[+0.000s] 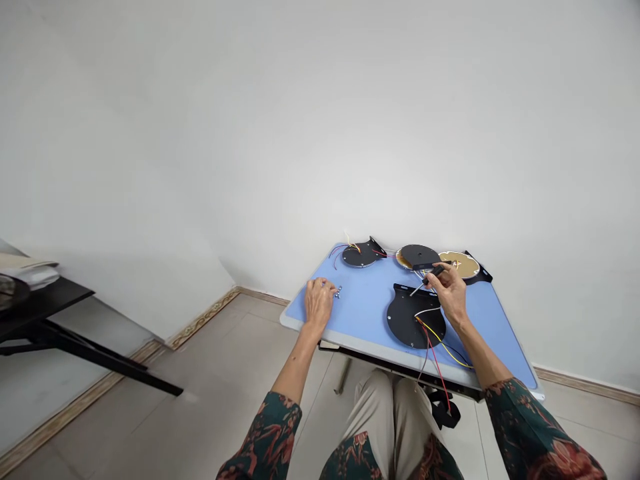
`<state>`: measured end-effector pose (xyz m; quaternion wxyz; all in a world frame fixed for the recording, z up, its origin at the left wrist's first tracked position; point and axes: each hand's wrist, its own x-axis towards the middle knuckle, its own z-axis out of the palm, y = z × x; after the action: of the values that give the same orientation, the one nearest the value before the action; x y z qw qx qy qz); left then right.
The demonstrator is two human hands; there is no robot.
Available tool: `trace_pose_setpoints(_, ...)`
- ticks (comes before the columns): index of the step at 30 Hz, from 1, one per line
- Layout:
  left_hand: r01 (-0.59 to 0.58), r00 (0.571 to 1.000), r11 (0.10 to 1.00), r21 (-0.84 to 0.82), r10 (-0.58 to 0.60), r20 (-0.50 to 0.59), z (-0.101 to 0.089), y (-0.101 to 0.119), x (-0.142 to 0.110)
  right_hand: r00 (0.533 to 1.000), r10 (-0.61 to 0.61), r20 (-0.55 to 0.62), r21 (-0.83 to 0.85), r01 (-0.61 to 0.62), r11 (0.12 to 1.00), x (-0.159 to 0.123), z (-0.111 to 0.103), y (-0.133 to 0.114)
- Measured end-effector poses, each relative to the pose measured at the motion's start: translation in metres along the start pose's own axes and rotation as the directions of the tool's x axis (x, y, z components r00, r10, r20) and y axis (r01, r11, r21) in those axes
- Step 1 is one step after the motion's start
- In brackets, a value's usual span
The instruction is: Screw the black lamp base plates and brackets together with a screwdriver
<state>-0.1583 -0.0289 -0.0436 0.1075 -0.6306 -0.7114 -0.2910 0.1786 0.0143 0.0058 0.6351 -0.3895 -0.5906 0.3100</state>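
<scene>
On the left part of the blue table, my left hand has its fingers drawn together at a small cluster of shiny metal pieces, which look like screws. Whether one is pinched between the fingertips is too small to make out. My right hand is closed around the black handle of a screwdriver. Its shaft slants down and left, with the tip over the bracket edge of a round black plate. From that plate's middle come white, yellow, red and black wires, some hanging over the front edge.
Along the back of the blue table lie a wired black disc, another black disc unit and a gold-faced disc with a black bracket. A wall stands behind. A black table is at far left.
</scene>
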Motion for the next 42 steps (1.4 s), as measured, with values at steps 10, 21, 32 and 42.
trace_pose_setpoints(10, -0.051, 0.996, 0.962, -0.269, 0.029, -0.084, -0.011, 0.079, -0.048, 0.988, -0.011, 0.155, -0.011, 0.013, 1.0, -0.009, -0.006, -0.053)
trace_pose_setpoints(21, 0.023, 0.924, 0.802, -0.597, 0.211, 0.32, 0.023, 0.142, -0.059, 0.98, -0.032, 0.197, -0.058, 0.045, 0.997, -0.022, -0.031, -0.092)
trace_pose_setpoints(32, -0.051, 0.765, 0.627, -0.778, 0.525, 0.373, 0.042, 0.142, 0.015, 0.983, -0.11, 0.145, -0.274, 0.146, 0.95, 0.008, 0.014, -0.021)
trace_pose_setpoints(42, -0.229, 0.808, 0.667, -0.709, 0.537, 0.244, 0.054, 0.141, 0.005, 0.983, -0.143, 0.115, -0.421, 0.178, 0.889, 0.015, 0.014, 0.005)
